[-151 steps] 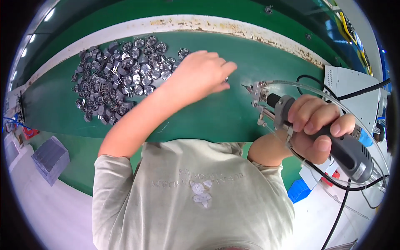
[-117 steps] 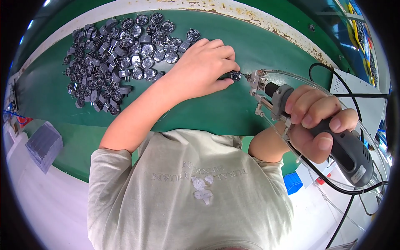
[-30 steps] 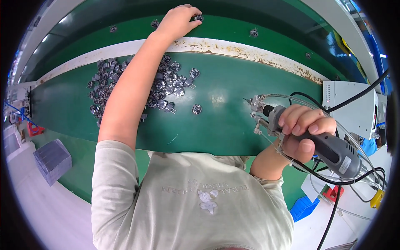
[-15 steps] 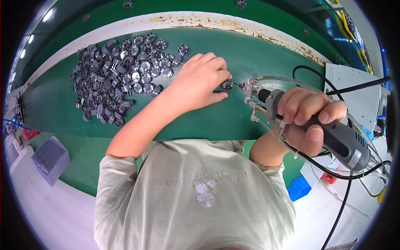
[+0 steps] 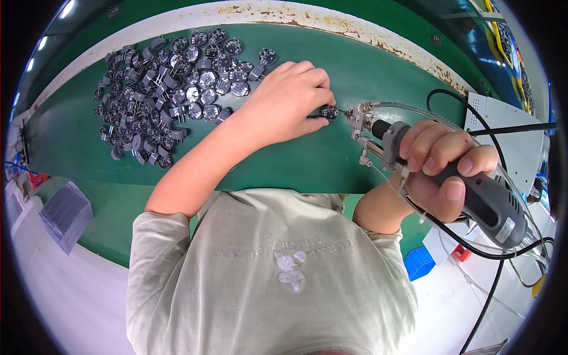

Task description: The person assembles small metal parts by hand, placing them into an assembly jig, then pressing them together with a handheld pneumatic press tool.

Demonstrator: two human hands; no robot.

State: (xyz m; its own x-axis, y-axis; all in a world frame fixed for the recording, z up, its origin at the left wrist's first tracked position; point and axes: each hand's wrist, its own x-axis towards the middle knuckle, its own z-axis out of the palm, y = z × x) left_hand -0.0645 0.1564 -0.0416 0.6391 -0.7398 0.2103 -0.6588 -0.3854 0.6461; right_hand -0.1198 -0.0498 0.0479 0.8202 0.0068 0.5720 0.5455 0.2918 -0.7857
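Bench: a green-topped bench (image 5: 284, 165) with a worn, rust-flecked pale strip along its far edge; a darker green band runs beyond that strip.
Person: a pale olive short-sleeved shirt (image 5: 266, 272) fills the near middle, both forearms reaching out from it over the bench.
Floor: pale floor lies to the left and right of the near edge, with a grey ribbed block (image 5: 62, 213) near the left corner and a small blue box (image 5: 421, 263) at the right.
Control box: a light grey metal box (image 5: 509, 139) stands at the right end of the bench, black cables leading from it.
Pile: a heap of small round grey metal-and-plastic parts (image 5: 171, 94) spreads over the far left of the bench, just beside the left wrist.
Power tool: a grey and black hand-held driver with a metal nose and clear tube (image 5: 414, 160) lies level, its tip pointing left at the held part.
Right hand (image 5: 444, 171): fingers wrapped fully round the driver's grip, over the right part of the bench.
Left hand (image 5: 287, 103): palm down, fingers curled, fingertips pinching one small dark round part (image 5: 329, 112) against the bench near its middle, touching the driver's tip.
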